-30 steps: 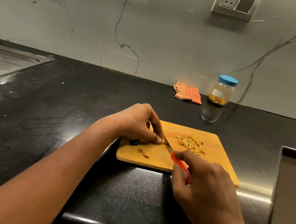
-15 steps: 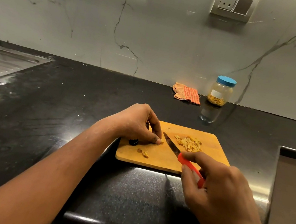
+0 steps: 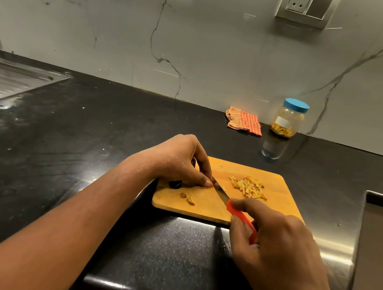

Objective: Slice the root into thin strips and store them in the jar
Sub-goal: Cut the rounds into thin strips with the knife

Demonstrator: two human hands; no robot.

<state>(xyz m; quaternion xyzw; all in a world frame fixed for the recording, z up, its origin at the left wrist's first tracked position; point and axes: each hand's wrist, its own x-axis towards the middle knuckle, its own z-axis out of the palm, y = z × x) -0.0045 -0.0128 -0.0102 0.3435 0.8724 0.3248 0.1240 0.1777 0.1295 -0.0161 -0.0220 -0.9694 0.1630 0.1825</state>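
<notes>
A wooden cutting board (image 3: pixel 275 207) lies on the black counter. My left hand (image 3: pixel 178 160) is curled over the board's left part, fingertips pressed down on a root piece that the fingers hide. My right hand (image 3: pixel 277 247) grips the red handle of a small knife (image 3: pixel 221 194); the blade tip touches my left fingertips. A pile of cut yellow strips (image 3: pixel 248 187) lies on the board's right half. Two small scraps (image 3: pixel 187 198) sit near the front left. The jar (image 3: pixel 289 118), blue lid on, stands by the wall with strips at its bottom.
An orange checked cloth (image 3: pixel 245 121) lies left of the jar. A steel sink drainboard (image 3: pixel 1 81) is at the far left. A cut-out in the counter (image 3: pixel 381 247) opens at the right. A wall socket (image 3: pixel 305 6) sits above.
The knife drew back to the right half a second ago and has now returned, blade against my left fingertips. My left hand stayed in place.
</notes>
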